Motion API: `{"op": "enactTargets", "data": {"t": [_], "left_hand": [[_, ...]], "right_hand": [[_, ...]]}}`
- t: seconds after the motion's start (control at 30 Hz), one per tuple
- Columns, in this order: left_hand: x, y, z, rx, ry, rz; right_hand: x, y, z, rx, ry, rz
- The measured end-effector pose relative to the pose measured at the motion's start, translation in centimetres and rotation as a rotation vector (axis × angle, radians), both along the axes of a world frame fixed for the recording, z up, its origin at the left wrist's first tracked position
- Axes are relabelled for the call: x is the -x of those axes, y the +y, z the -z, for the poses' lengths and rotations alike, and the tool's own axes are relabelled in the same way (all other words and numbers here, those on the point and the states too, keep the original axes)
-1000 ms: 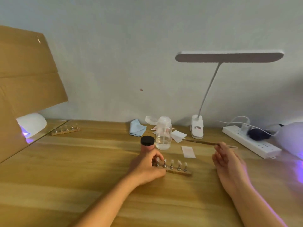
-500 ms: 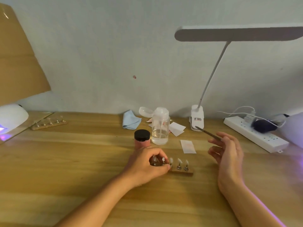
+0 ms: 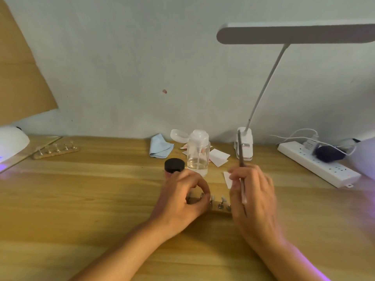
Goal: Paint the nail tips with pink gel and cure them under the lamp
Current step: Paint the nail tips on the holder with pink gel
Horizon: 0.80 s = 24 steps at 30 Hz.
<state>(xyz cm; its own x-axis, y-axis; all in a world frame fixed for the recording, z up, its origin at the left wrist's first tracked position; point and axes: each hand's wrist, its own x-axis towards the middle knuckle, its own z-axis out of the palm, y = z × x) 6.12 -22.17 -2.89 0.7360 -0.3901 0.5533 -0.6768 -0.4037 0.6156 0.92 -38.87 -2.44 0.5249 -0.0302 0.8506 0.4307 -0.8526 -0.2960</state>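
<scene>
A wooden nail-tip holder point(image 3: 220, 208) with several tips on metal stands lies on the desk in front of me. My left hand point(image 3: 182, 201) grips its left end, thumb and forefinger curled round the stands there. My right hand point(image 3: 253, 197) holds a thin brush point(image 3: 240, 153) upright, just right of the holder, its lower tip hidden among the fingers. A pink gel jar with a black lid point(image 3: 174, 165) stands just behind my left hand. A white curing lamp point(image 3: 12, 141) glows purple at the far left.
A clear pump bottle point(image 3: 197, 157), a blue cloth point(image 3: 161, 148) and white paper pads point(image 3: 219, 157) sit behind the jar. A clip desk lamp point(image 3: 244, 147) and power strip point(image 3: 316, 163) stand at the right. A second nail-tip holder point(image 3: 56, 151) lies at back left. Purple light shows at the right edge.
My right hand picked up the brush from the desk and brought it left, next to the holder, turning it upright. My left hand stayed on the holder's left end.
</scene>
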Motion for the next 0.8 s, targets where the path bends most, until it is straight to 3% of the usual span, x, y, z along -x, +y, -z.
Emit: {"op": "enactTargets", "data": {"t": [0.1, 0.27, 0.47, 0.8], "left_hand": [[0.0, 0.0, 0.0, 0.032, 0.014, 0.037], [-0.2, 0.2, 0.3, 0.118, 0.359, 0.165], [-0.2, 0.0, -0.6, 0.229, 0.684, 0.189], [-0.6, 1.0, -2.0, 0.192, 0.781, 0.193]], "right_hand": [[0.6, 1.6, 0.0, 0.14, 0.07, -0.035], [0.9, 2.1, 0.0, 0.211, 0.214, -0.056], [0.7, 2.0, 0.2, 0.237, 0.222, -0.069], [0.5, 1.7, 0.5, 0.14, 0.062, -0.057]]}}
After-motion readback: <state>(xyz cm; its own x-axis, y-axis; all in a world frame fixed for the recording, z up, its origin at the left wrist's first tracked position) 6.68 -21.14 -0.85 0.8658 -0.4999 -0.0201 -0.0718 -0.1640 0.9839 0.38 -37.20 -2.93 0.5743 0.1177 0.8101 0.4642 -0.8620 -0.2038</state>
